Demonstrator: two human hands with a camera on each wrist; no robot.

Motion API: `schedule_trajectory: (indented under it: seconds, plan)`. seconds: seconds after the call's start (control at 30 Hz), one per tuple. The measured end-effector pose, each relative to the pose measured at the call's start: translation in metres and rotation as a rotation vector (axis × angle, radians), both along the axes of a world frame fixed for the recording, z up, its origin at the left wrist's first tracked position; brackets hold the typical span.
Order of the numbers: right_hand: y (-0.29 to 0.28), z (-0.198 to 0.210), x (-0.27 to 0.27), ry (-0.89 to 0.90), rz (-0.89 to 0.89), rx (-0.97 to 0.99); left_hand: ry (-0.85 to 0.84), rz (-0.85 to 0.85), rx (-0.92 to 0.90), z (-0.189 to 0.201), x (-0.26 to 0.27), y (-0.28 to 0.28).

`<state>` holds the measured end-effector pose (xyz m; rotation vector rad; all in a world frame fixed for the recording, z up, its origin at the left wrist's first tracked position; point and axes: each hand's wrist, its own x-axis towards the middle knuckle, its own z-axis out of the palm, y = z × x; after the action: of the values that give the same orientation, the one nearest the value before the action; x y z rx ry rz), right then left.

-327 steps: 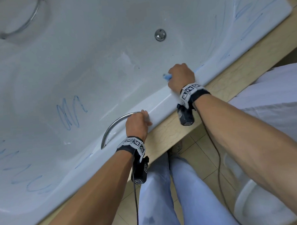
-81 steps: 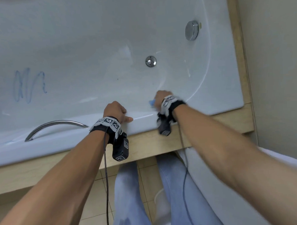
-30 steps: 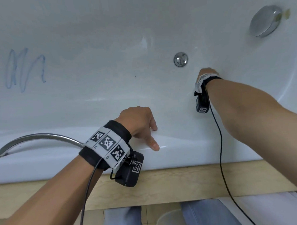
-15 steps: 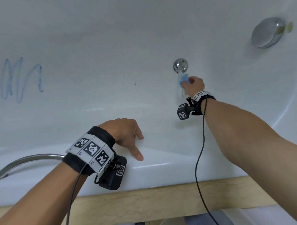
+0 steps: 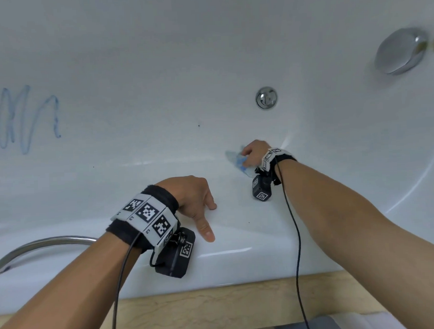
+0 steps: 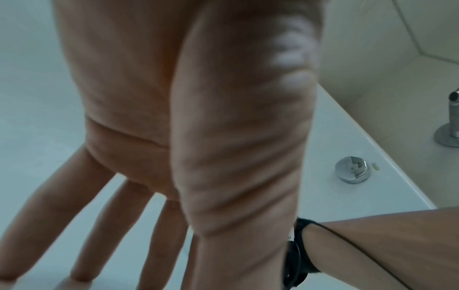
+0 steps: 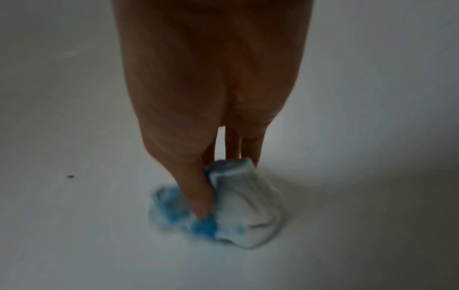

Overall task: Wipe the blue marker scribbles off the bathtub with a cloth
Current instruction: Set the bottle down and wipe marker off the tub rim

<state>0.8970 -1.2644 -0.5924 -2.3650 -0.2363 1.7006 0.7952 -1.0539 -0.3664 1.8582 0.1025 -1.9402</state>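
Observation:
A blue marker scribble (image 5: 26, 118) remains on the white bathtub's floor (image 5: 157, 67) at the far left. My right hand (image 5: 254, 154) is down inside the tub near the front wall, pinching a crumpled white cloth stained blue (image 5: 238, 162) (image 7: 223, 208) and pressing it on the tub surface. In the right wrist view the thumb (image 7: 196, 188) and fingers grip the cloth from both sides. My left hand (image 5: 195, 202) rests on the tub's front rim (image 5: 240, 258) with straight spread fingers (image 6: 104, 219), holding nothing.
A chrome drain (image 5: 266, 97) sits on the tub floor beyond the right hand, and a chrome overflow knob (image 5: 400, 50) is at the upper right. A chrome grab handle (image 5: 40, 246) curves along the rim at the left. A wooden ledge (image 5: 217, 311) borders the tub's front.
My right hand has pulled the cloth back from beside the drain toward the front wall of the tub. The left hand stays resting on the rim.

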Motion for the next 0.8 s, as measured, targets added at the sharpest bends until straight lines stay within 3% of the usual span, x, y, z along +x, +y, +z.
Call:
schedule_trajectory:
  seconds: [0.1, 0.17, 0.33, 0.4, 0.5, 0.63, 0.8]
  plan:
    - [0.023, -0.002, 0.006, 0.191, 0.204, 0.043, -0.005, 0.046, -0.002, 0.002, 0.0, 0.005]
    - [0.034, 0.001, 0.027, 0.225, 0.187, 0.084, -0.003, 0.068, 0.023, 0.001, 0.0, 0.014]
    - [0.067, -0.001, 0.078, -0.217, -0.232, 0.26, 0.054, -0.031, 0.116, -0.009, -0.005, 0.036]
    - [0.092, -0.004, 0.086, -0.411, -0.251, 0.291, 0.068, -0.022, 0.103, -0.014, -0.008, 0.04]
    - [0.135, -0.016, 0.081, -0.533, -0.018, 0.284, 0.066, -0.027, 0.084, -0.018, -0.009, 0.039]
    - [0.177, -0.035, 0.053, -0.451, 0.379, 0.18, 0.079, -0.031, 0.056, -0.022, -0.005, 0.038]
    - [0.189, -0.031, 0.034, -0.339, 0.573, 0.148, 0.09, -0.084, 0.019, -0.021, -0.002, 0.037]
